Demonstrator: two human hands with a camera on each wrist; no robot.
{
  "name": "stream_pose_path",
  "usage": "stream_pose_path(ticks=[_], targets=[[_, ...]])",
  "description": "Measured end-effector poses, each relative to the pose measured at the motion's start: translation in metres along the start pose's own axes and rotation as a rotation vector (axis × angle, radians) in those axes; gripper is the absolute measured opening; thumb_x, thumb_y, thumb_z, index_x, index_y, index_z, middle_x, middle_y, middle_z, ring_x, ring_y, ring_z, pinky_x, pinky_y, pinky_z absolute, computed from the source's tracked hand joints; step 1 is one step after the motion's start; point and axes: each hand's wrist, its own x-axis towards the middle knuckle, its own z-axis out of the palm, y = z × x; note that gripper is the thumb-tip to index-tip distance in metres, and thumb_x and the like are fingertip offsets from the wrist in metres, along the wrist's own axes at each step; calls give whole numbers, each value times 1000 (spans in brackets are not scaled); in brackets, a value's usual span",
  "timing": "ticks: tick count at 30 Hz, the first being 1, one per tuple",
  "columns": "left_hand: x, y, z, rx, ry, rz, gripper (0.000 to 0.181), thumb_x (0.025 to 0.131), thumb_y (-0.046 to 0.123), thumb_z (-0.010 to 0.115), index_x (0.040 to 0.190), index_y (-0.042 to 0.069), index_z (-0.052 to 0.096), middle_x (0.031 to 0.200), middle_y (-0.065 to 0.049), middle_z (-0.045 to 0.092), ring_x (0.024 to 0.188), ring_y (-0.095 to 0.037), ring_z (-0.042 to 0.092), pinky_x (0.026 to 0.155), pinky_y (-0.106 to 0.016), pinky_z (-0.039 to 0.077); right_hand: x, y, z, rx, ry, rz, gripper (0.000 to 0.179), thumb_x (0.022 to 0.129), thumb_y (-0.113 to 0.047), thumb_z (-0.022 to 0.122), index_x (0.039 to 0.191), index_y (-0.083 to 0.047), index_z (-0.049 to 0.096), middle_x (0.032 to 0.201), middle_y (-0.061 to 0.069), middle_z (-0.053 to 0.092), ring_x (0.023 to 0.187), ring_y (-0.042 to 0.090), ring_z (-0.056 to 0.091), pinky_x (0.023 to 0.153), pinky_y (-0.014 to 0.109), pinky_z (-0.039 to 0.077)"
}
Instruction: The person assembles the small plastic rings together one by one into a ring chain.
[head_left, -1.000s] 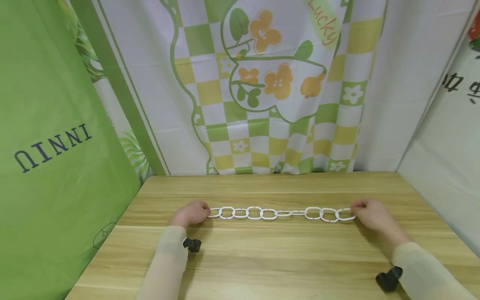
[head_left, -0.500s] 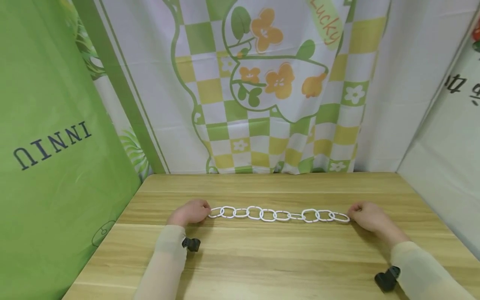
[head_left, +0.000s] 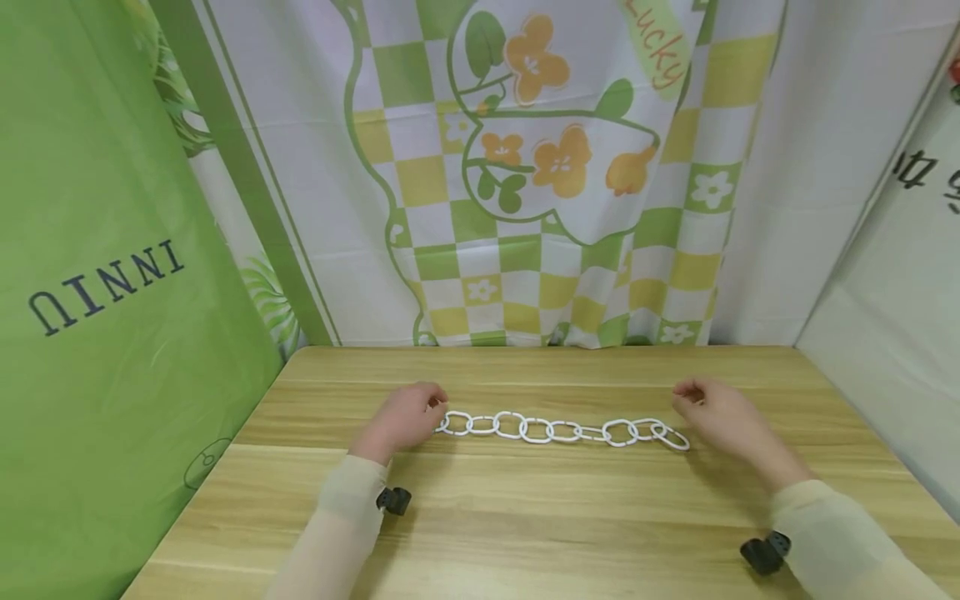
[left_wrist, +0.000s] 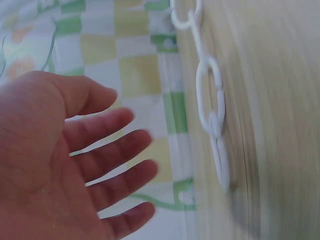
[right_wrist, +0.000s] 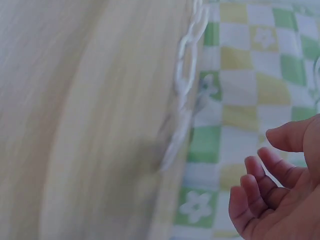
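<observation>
A white chain point(head_left: 536, 431) of plastic-looking oval links lies stretched from left to right across the wooden table. My left hand point(head_left: 406, 416) is over its left end and overlaps the last link in the head view. The left wrist view shows that hand point(left_wrist: 75, 155) with fingers spread apart, nothing in them, and the chain's end link point(left_wrist: 220, 162) off to the side. Beyond the chain's right end, my right hand point(head_left: 722, 421) hovers with relaxed fingers, apart from the tilted last link point(head_left: 678, 439). In the right wrist view the right hand point(right_wrist: 280, 185) holds nothing.
The light wooden table point(head_left: 540, 533) reaches back to a checked green, yellow and white curtain point(head_left: 555, 283). A green cloth point(head_left: 112, 400) hangs along the left side, a white one point(head_left: 892, 333) along the right. Each sleeve carries a small black camera point(head_left: 765, 553).
Both hands have let go of the chain's ends. The left has shifted to the right, the right has lifted and drawn back. The chain's right end has swung toward the near side.
</observation>
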Motion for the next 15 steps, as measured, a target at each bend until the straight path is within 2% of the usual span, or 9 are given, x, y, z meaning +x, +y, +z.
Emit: stream_pose_path(ticks=[4, 7, 11, 15], targets=[[1, 16, 3, 82, 83, 53, 28, 96, 29, 58, 115, 10, 66, 117, -7, 63, 112, -28, 57, 95, -47, 45, -3, -21, 3, -42, 72, -83, 38, 98, -27, 57, 120, 4, 60, 111, 23, 65, 103, 43, 59, 85, 57, 46], [0, 23, 4, 99, 113, 75, 36, 97, 35, 57, 124, 11, 62, 131, -9, 57, 126, -30, 48, 104, -52, 36, -5, -31, 9, -74, 107, -127, 49, 99, -34, 57, 128, 5, 56, 125, 30, 57, 116, 50, 49, 95, 64, 37], [-1, 28, 7, 146, 129, 106, 54, 98, 46, 53, 138, 10, 52, 148, -12, 42, 138, -33, 34, 111, -56, 24, -9, -39, 17, -133, 110, -158, 67, 99, -45, 55, 142, 4, 42, 139, 34, 42, 127, 56, 33, 102, 69, 25], [-2, 32, 15, 215, 99, 96, 71, 99, 59, 42, 152, 12, 35, 159, -13, 24, 146, -35, 15, 113, -61, 12, -11, -43, 25, -216, 99, -191, 78, 98, -53, 51, 149, 2, 30, 148, 36, 26, 132, 58, 25, 103, 71, 19]])
